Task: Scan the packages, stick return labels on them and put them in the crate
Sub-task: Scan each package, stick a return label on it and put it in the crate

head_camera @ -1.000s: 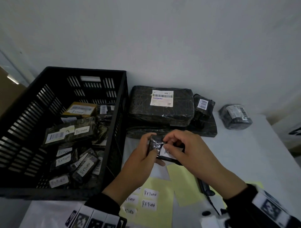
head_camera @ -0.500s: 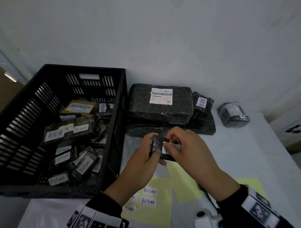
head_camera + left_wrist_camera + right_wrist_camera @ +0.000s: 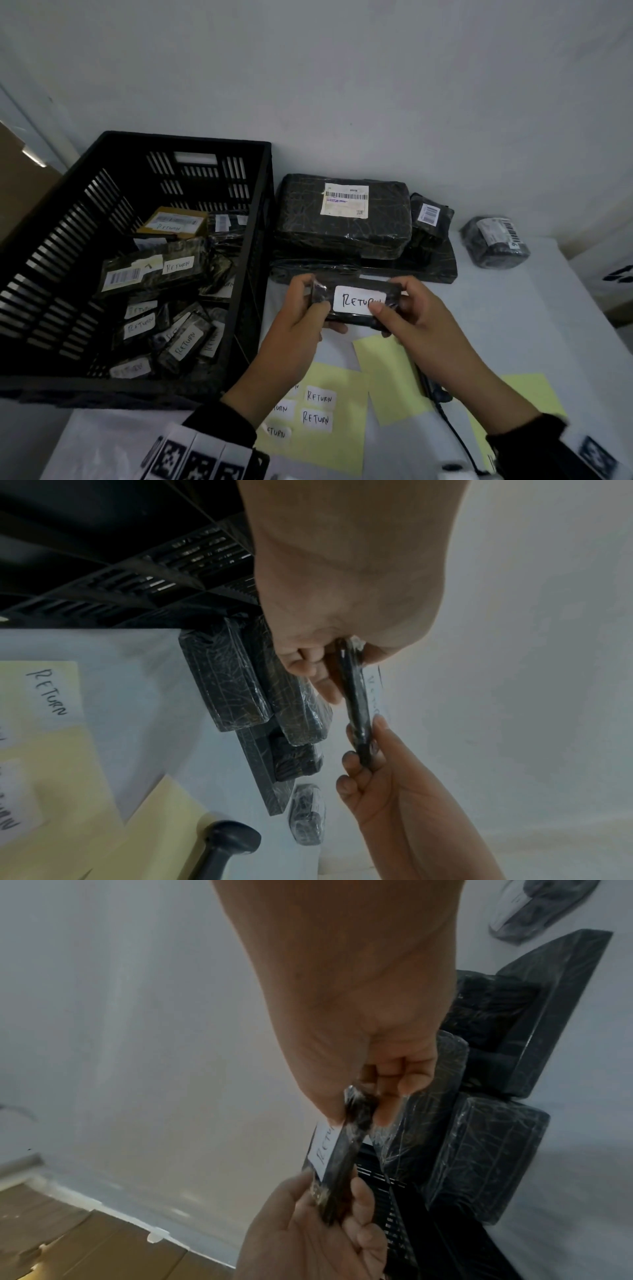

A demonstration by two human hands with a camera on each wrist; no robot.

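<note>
Both hands hold a small flat black package (image 3: 356,320) above the table, just right of the black crate (image 3: 263,219). A white RETURN label (image 3: 358,299) sits on its upper face. My left hand (image 3: 301,308) grips the package's left end, thumb on top and fingers beneath. My right hand (image 3: 404,308) pinches the right end, its thumb pressing the label's right edge. The left wrist view shows the package (image 3: 356,710) edge-on between both hands; the right wrist view shows the package (image 3: 342,1164) the same way. Inside the crate lie several labelled packages (image 3: 171,274).
A stack of larger black packages (image 3: 342,219) with barcode labels stands behind my hands, a round wrapped package (image 3: 493,243) further right. Yellow sheets (image 3: 329,411) carrying RETURN stickers lie near the front edge. A black scanner (image 3: 222,842) with its cable lies by the sheets.
The package has been turned flat with its labelled face up, and the RETURN label now lies fully on it. My right thumb has slid to the label's right edge.
</note>
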